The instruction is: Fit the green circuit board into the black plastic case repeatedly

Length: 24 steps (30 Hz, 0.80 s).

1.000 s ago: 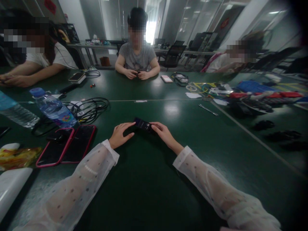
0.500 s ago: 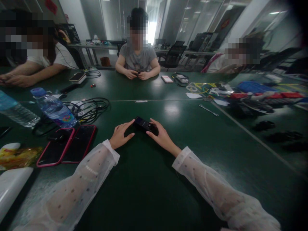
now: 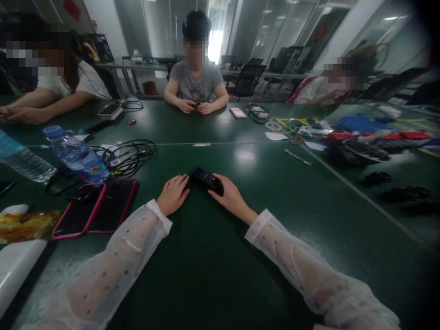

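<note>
Between the hands (image 3: pixel 173 194) (in the right one (image 3: pixel 231 196)), a black device (image 3: pixel 205 179).

A loose sleeve of sheer white fabric (image 3: pixel 110 270) with small dark star-like marks spans the lower left of the frame — pale round beads (image 3: pixel 133 244) show through it. A matching sheer white sleeve (image 3: pixel 299 266) spans the lower right; wide plain cuffs (image 3: pixel 257 224) finish both — the hands (image 3: pixel 173 195) are bare.

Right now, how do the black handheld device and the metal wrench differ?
The black handheld device is blocky; the metal wrench is silvery and slim. The device has a screen; the wrench shows none. The right hand grips the device, while the wrench lies untouched. Both slant down toward the picture's right.
</note>
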Available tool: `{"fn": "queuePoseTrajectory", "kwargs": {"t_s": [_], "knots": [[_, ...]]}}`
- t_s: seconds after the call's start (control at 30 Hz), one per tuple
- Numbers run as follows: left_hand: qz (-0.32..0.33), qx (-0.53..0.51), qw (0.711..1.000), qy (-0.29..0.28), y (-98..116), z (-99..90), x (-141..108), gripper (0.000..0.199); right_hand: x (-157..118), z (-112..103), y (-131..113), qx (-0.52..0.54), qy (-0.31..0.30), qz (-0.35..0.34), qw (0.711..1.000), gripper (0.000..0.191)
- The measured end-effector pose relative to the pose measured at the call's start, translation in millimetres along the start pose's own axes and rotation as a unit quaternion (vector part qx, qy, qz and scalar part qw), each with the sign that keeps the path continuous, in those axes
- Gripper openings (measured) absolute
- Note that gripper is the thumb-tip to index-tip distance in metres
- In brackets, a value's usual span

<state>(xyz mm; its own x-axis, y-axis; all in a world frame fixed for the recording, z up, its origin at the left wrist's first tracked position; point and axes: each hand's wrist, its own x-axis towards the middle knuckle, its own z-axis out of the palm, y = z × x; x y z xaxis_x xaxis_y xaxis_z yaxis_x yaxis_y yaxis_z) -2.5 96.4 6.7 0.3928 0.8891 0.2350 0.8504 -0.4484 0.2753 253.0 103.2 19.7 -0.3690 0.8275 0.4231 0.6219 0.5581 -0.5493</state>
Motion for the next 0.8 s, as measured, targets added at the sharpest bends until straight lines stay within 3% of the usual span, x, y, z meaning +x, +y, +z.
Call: {"fn": "queuePoseTrajectory", "kwargs": {"t_s": [0.17,0.3,0.5,0.67,0.8], "knots": [[0.010,0.019,1.000,-0.003,-1,0.0,-1,0.046,-2,-2,-4,0.043,0.041,0.020,0.998,0.053],[0.017,0.018,1.000,0.009,-1,-0.5,-1,0.045,-2,-7,-4,0.053,0.134,0.023,0.989,0.054],[0.008,0.020,1.000,-0.003,1,-2.8,-1,0.044,-1,-30,26,-0.010,0.246,0.061,0.967,0.056],[0.005,0.023,1.000,-0.007,3,-5.1,-1,0.045,-13,-50,58,-0.084,0.250,0.108,0.959,0.057],[0.006,0.019,1.000,-0.004,2,-5.4,-1,0.044,-20,-51,70,-0.155,0.221,0.142,0.952,0.057]]}}
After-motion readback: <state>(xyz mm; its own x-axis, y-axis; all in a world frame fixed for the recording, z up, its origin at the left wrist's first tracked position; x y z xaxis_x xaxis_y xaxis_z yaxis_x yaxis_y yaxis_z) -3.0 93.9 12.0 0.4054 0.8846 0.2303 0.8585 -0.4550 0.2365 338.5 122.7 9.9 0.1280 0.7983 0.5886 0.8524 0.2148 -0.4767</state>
